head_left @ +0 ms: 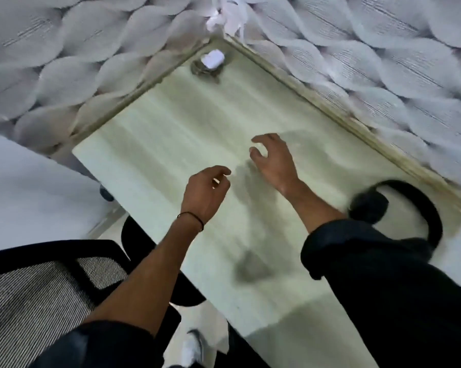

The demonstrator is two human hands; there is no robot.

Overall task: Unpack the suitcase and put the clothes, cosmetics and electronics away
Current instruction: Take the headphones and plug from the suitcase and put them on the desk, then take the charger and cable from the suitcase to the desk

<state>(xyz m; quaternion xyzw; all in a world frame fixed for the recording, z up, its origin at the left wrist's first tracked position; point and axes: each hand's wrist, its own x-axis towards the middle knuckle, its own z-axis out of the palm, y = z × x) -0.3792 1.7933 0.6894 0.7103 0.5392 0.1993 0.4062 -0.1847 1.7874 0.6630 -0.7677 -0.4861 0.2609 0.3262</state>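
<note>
Black over-ear headphones (410, 205) lie on the pale desk (171, 134) at its right edge, just beyond my right sleeve. At the desk's far corner a small white case (213, 59) rests on a coiled dark cable (201, 71). My left hand (205, 193) hovers over the middle of the desk with loosely curled fingers and seems to hold nothing. To its right, my right hand (274, 162) floats a little farther out, fingers spread and bent, nothing in it. No suitcase is in view. The picture is motion-blurred.
A black mesh office chair (38, 282) stands at the lower left, close to the desk's near edge. Walls with grey leaf-pattern wallpaper (383, 75) meet the desk on its two far sides. A white surface (25, 197) sits at the left.
</note>
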